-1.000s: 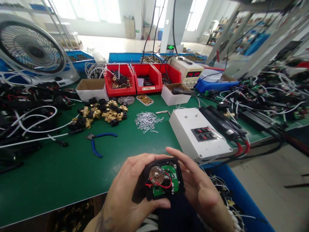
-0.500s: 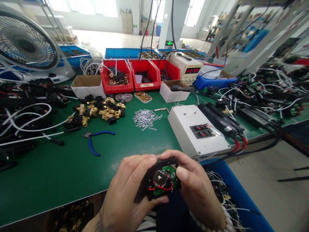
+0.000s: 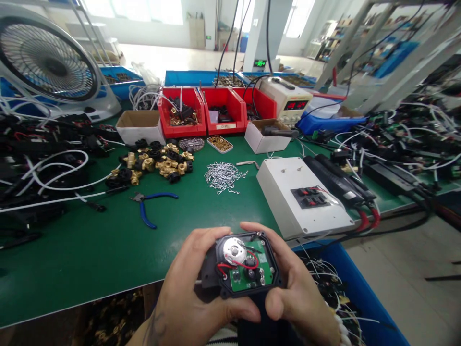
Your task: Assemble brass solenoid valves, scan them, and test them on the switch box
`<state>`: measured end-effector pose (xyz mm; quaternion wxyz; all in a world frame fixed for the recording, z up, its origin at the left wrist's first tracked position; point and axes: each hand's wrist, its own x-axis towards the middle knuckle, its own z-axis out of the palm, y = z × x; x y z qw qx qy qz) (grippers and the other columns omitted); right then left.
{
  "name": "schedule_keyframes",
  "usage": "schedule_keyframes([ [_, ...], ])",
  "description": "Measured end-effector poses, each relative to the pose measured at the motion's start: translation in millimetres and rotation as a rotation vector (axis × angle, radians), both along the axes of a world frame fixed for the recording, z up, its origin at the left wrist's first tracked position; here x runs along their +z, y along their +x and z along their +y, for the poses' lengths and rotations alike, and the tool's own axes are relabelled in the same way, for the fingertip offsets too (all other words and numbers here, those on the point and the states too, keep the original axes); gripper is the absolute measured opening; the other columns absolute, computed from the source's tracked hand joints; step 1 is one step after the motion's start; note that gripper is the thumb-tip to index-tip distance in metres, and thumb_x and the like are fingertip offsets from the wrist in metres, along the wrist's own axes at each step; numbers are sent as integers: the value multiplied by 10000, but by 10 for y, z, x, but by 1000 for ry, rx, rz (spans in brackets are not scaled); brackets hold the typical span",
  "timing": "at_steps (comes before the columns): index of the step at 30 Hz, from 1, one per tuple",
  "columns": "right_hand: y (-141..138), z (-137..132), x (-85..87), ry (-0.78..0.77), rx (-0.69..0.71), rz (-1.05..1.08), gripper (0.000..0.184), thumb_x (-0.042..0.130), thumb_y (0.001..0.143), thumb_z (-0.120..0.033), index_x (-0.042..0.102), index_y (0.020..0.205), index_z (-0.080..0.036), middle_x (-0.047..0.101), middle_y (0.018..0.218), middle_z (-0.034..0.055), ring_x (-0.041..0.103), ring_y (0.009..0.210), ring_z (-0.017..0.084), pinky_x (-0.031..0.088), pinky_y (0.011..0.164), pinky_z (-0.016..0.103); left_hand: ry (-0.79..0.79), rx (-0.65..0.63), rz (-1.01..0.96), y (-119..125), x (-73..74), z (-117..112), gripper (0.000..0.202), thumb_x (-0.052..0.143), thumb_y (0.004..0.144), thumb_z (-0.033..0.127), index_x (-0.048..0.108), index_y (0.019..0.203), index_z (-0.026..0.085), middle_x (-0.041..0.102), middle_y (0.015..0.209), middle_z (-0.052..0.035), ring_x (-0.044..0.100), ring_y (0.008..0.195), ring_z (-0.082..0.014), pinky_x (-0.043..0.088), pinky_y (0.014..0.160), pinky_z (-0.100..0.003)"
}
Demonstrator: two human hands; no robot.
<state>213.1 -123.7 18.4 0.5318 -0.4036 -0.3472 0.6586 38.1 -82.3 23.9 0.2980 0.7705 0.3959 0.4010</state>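
Both hands grip a black plastic housing (image 3: pixel 215 283) whose open face is turned up at me. Inside it are a round silver motor (image 3: pixel 234 251), a green circuit board (image 3: pixel 265 264) and looping red wires (image 3: pixel 256 260). My left hand (image 3: pixel 194 283) wraps the left side, thumb along the bottom edge. Around the right side curls my right hand (image 3: pixel 297 283), its thumb by the lower right corner and its fingers behind. The housing is held over the table's front edge. Its underside is hidden.
Blue-handled cutters (image 3: pixel 147 206), wire clips (image 3: pixel 221 177) and brass fittings (image 3: pixel 169 166) lie on the green table (image 3: pixel 201 211). A grey switch box (image 3: pixel 281 192) stands right. Red bins (image 3: pixel 183 126) and a power supply (image 3: pixel 288 98) are behind; a blue crate (image 3: pixel 374 307) sits below right.
The housing has turned its open face more towards me, showing more of the board. My right thumb has moved from the board's upper right down to the lower corner.
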Motion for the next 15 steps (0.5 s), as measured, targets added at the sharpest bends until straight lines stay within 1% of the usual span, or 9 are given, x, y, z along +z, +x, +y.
schedule_keyframes([
  [2,-8,5,-12,2,-7,-3,826,915,494,-446,585,1235,-293,680,1133,35,644,1048,222,509,870,248,-16,0,-21,5,-4,2,587,664,734,647,536,1158,261,647,975,-38,657,796,-185,576,655,-273],
  [7,-12,33,-16,24,-22,-36,810,911,467,-476,604,1195,-299,695,1102,32,654,1012,229,526,846,261,-54,-7,-30,4,-13,9,688,737,640,650,535,1175,266,635,997,-36,648,805,-184,571,662,-269],
  [10,-10,31,-20,39,-24,-60,809,906,462,-489,606,1189,-302,691,1106,29,650,1021,228,525,854,261,-49,-13,-39,1,-11,14,688,725,647,656,528,1179,268,634,990,-28,644,799,-172,569,678,-259],
  [15,-3,21,-39,53,-25,-72,799,902,467,-487,608,1192,-323,690,1114,17,650,1017,201,513,854,223,-43,-25,-54,-11,-24,13,680,695,677,664,514,1194,261,628,1006,-35,642,819,-171,568,693,-256],
])
